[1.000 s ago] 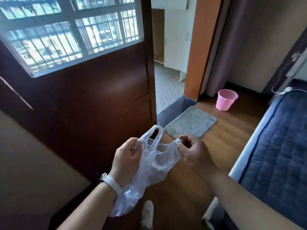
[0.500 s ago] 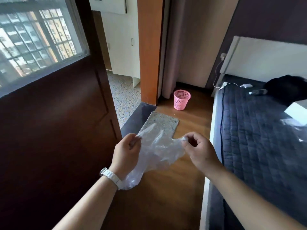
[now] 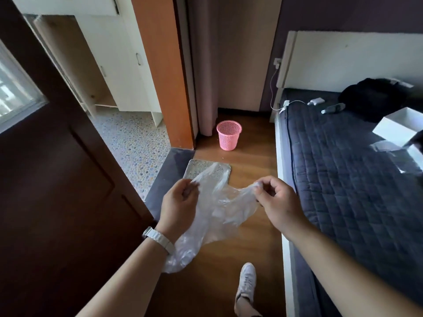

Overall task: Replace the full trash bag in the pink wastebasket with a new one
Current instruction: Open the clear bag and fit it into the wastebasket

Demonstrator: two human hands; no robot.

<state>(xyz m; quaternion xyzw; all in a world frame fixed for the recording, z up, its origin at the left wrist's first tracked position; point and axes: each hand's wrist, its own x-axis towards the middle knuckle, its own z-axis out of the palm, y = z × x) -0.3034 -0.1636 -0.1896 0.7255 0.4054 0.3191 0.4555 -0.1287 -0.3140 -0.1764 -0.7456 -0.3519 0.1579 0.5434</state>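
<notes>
Your left hand (image 3: 179, 203) and right hand (image 3: 277, 202) are both up at frame centre, each pinching one side of a clear plastic bag (image 3: 219, 211). Left fingers are closed on the bag's upper left edge, thumb and fingertips pressed on the film. Right fingers are curled and pinched on the bag's upper right corner. The bag is stretched between the two hands, and its lower body sags down and left, past your left wrist, where a white watch (image 3: 160, 239) sits. The bag looks crumpled; you can't tell whether its mouth is opened.

The pink wastebasket (image 3: 229, 135) stands upright on the wooden floor (image 3: 256, 248) just above frame centre, well apart from your hands, near the curtain (image 3: 206, 76) and the orange door frame (image 3: 160, 65). No liner shows on its rim; the inside is too small to read. A grey mat (image 3: 201, 167) lies on the floor between the basket and your hands, partly behind the bag.

A dark wooden door (image 3: 57, 191) fills the left of the frame. A bed with a dark blue quilt (image 3: 343, 179) fills the right, with a white box (image 3: 398, 126) and a black item (image 3: 370, 97) on it at upper right. Your shoe (image 3: 246, 284) shows at lower centre.
</notes>
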